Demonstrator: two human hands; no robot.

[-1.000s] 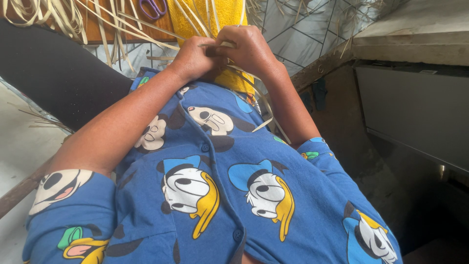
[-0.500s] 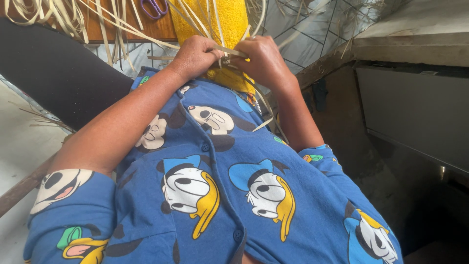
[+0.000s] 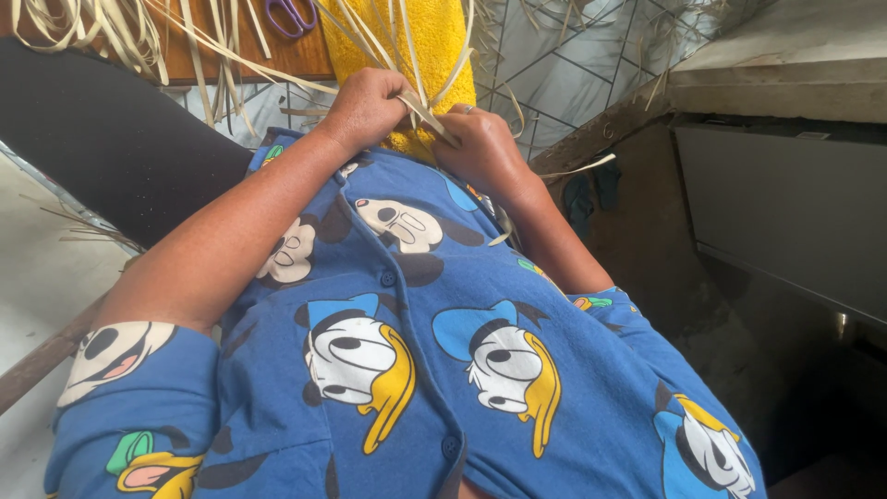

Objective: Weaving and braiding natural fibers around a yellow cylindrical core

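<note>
Weaving well here means keeping the strip (image 3: 427,113) taut: left hand (image 3: 365,109) and right hand (image 3: 480,148) both pinch it, close together, over the yellow cloth (image 3: 407,37) at the lap's far edge.

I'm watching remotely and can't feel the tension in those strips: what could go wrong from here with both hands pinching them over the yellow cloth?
1. The left hand and right hand pinch thin pale strips between them; the strip could split or slip, loosening the work.
2. Loose strips fan out across the board and may tangle with the ones in hand.
3. The purple-handled scissors lie among the loose strips and could get buried or dragged.
</note>
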